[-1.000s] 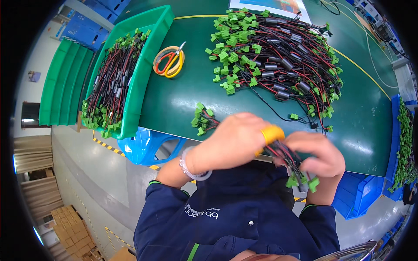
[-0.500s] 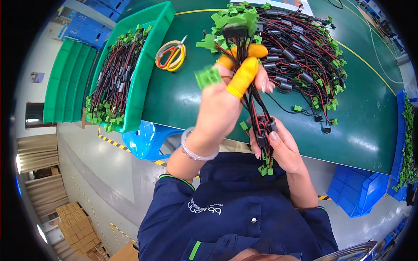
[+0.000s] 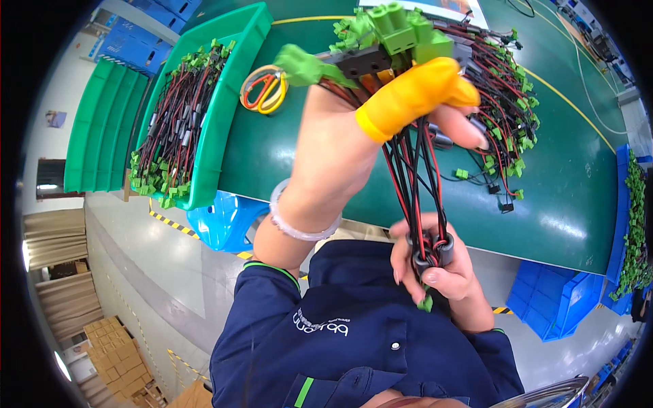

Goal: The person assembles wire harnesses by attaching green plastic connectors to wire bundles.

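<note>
A bundle of red and black cable harnesses (image 3: 413,177) is stretched between my hands, raised close over the table's near edge. My left hand (image 3: 330,149), with yellow finger cots (image 3: 405,102), is wrapped round the bundle just below its green terminal connectors (image 3: 393,30) and a black connector (image 3: 364,62). Lower down, my right hand (image 3: 454,272) closes round the dark ferrite cores (image 3: 430,251) on the cables. A green connector (image 3: 425,301) hangs beneath it. Behind my left hand lies a heap of similar harnesses (image 3: 507,109), partly hidden.
On the table's left stands a green bin (image 3: 235,88) filled with harnesses. Scissors with orange-yellow handles (image 3: 269,94) lie beside it. A blue stool (image 3: 224,221) is under the table edge. Blue crates (image 3: 551,299) stand at the lower right, and a blue tray of green connectors (image 3: 636,224) at the far right.
The bundle has come closer and appears larger, and its connector end has tilted toward me. My right hand has moved slightly down and right, still round the ferrite cores.
</note>
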A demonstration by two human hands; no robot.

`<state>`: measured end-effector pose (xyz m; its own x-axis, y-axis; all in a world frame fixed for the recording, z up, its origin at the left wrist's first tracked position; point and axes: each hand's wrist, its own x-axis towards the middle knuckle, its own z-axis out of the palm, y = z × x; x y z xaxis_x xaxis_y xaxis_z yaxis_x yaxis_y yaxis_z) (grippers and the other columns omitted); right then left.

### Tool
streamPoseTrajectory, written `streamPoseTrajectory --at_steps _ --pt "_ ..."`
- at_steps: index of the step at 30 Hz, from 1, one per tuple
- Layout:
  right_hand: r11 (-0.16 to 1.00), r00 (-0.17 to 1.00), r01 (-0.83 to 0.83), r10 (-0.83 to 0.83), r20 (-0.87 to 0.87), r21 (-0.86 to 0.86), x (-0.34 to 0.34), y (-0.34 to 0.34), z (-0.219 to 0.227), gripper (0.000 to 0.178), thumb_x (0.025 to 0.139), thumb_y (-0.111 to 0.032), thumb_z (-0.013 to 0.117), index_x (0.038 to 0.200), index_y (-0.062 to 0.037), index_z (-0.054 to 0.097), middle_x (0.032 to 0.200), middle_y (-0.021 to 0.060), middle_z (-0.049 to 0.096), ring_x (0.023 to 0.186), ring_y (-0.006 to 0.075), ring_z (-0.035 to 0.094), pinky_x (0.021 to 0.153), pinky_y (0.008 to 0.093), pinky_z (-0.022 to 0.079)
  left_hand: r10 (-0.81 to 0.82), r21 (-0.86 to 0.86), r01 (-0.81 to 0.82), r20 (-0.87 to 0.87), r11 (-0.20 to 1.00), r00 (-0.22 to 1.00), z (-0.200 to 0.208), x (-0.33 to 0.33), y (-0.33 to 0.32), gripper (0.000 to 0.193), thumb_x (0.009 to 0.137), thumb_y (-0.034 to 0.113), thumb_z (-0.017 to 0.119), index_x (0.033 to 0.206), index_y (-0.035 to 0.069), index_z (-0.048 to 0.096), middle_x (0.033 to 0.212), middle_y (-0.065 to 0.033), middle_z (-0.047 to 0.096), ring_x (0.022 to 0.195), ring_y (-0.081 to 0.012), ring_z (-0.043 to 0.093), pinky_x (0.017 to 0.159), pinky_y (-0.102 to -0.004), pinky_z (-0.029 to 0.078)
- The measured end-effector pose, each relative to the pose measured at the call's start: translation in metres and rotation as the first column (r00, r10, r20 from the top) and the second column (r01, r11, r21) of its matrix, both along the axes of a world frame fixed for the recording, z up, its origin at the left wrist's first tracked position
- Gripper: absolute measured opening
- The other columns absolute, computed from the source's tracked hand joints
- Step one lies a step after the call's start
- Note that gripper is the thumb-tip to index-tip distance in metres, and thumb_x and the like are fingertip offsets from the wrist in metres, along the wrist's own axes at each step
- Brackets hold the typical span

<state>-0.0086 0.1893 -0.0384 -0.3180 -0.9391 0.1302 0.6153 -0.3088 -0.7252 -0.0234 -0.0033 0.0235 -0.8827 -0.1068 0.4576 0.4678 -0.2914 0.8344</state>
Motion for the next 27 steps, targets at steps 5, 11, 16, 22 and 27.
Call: streamPoseTrajectory --at_steps 5,11,16,22,27 --pt "0.967 0.998 -0.024 0.036 -0.043 0.253 -0.032 -0.004 0.002 0.046 0.088 -0.027 0.047 0.121 0.0043 0.035 0.075 0.0163 0.060 0.059 0.0191 0.061 0.055 0.0267 0.050 -0.110 0.520 -0.116 0.383 0.846 0.917 -0.043 -0.036 -0.001 0.035 0.089 0.031 0.050 0.099 -0.001 0.057 0.086 -0.0150 0.065 0.089 -0.0224 0.062 0.083 -0.0340 0.047" --pt "0.668 0.308 0.733 -0.152 -0.939 0.132 -0.082 -0.022 0.017 0.023 0.080 -0.008 0.060 0.101 0.0010 0.059 0.087 0.0088 0.062 0.073 0.0138 0.058 0.069 0.0254 0.045 -0.194 0.651 -0.130 0.402 0.748 0.895 -0.067 -0.052 -0.005 0.041 0.092 0.032 0.041 0.110 -0.002 0.053 0.111 -0.0174 0.058 0.103 -0.0221 0.056 0.091 -0.0316 0.042" --pt "0.599 0.342 0.794 -0.303 -0.890 0.102 -0.107 -0.067 0.013 0.016 0.076 -0.010 0.066 0.088 0.0010 0.063 0.073 0.0037 0.060 0.061 0.0070 0.052 0.053 0.0206 0.041 -0.305 0.634 0.000 0.371 0.773 0.877 -0.061 -0.049 0.006 0.049 0.092 0.036 0.036 0.118 -0.004 0.047 0.120 -0.0171 0.052 0.106 -0.0228 0.053 0.093 -0.0360 0.042" --pt "0.672 0.588 0.717 -0.439 -0.679 0.186 -0.112 -0.072 -0.003 0.007 0.079 -0.008 0.063 0.081 -0.0012 0.064 0.069 0.0001 0.061 0.057 0.0034 0.050 0.050 0.0182 0.038 -0.257 0.613 -0.058 0.413 0.788 0.874 -0.070 -0.046 -0.001 0.049 0.092 0.037 0.038 0.117 -0.005 0.047 0.118 -0.0199 0.052 0.100 -0.0214 0.056 0.088 -0.0324 0.045" --pt "0.772 0.786 0.559 -0.374 -0.492 0.305 -0.116 -0.069 -0.005 0.012 0.080 -0.011 0.062 0.080 0.0007 0.064 0.067 0.0016 0.060 0.054 0.0034 0.047 0.049 0.0171 0.036 -0.220 0.587 -0.082 0.425 0.806 0.878 -0.074 -0.043 -0.005 0.041 0.093 0.032 0.040 0.116 -0.001 0.049 0.115 -0.0204 0.055 0.094 -0.0200 0.059 0.077 -0.0303 0.050"
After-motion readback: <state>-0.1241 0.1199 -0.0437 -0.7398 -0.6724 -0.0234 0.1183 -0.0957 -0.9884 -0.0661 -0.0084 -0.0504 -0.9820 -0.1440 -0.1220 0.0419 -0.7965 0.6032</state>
